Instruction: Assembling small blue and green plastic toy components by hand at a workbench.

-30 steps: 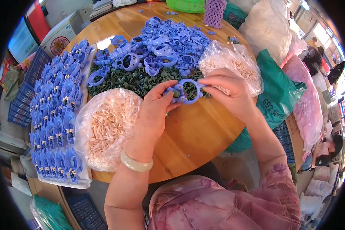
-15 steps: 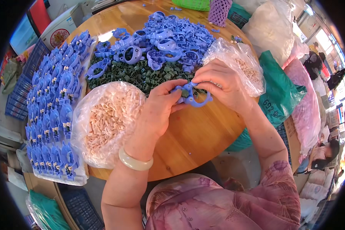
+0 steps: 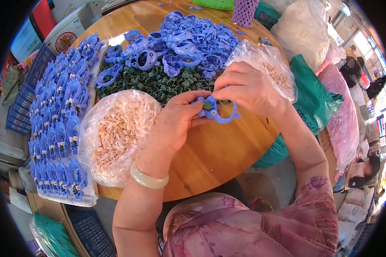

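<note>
Both hands have drifted a little toward the near edge of the round wooden table [image 3: 227, 150] since a moment ago, and the blue plastic ring piece [image 3: 218, 112] has turned so its open loop is now pointing to the person's right. From where I am standing, the left hand [image 3: 176, 124] is gripping the piece from below, thumb and fingers clamped on its left part. The right hand [image 3: 248, 90] is coming in from above, its fingertips pinched together on a small dark green part [image 3: 207, 105] that is sitting in the piece. The piece is being held just above the table's middle, right at the near edge of the heap of dark green parts [image 3: 158, 83]. Behind that heap, toward the far edge, a pile of loose blue pieces [image 3: 188, 40] is lying. A clear bag of pale pegs [image 3: 116, 137] is resting at the left, touching the left wrist, which is wearing a pale bangle [image 3: 148, 179]. Another clear bag [image 3: 270, 64] is sitting behind the right hand. Rows of assembled blue pieces [image 3: 58, 124] are lining the table's left edge.
</note>
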Available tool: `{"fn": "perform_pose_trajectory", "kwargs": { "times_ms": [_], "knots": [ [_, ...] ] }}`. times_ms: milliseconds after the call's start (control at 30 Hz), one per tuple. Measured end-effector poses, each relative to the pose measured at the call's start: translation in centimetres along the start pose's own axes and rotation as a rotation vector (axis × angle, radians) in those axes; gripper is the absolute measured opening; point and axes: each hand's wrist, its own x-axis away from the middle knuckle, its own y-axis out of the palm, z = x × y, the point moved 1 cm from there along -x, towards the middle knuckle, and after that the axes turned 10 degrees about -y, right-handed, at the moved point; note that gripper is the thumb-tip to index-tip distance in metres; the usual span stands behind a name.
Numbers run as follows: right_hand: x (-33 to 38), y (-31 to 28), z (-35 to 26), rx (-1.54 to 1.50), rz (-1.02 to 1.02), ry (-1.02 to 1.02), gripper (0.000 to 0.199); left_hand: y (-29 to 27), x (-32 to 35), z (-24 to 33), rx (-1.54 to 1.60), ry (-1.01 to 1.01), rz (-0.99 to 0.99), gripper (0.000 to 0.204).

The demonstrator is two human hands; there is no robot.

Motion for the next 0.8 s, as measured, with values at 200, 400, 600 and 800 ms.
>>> {"fn": "perform_pose_trajectory", "kwargs": {
  "times_ms": [200, 400, 600, 800],
  "knots": [
    [0.9, 1.0, 0.3, -0.104, 0.027, 0.066, 0.014, 0.2, -0.3, -0.5, 0.008, 0.006, 0.042, 0.027],
    [1.4, 1.5, 0.0, -0.23, 0.094, 0.246, 0.012, 0.4, -0.3, -0.4, -0.087, 0.06, 0.099, 0.028],
    [0.7, 1.1, 0.7, -0.361, 0.102, 0.393, 0.013, 0.1, -0.2, 0.0, -0.121, 0.074, 0.199, 0.03],
    [1.1, 4.0, 5.8, -0.026, -0.055, 0.614, 0.021, -1.7, 0.1, 1.7, -0.073, 0.275, 0.366, 0.031]
  ]
}}
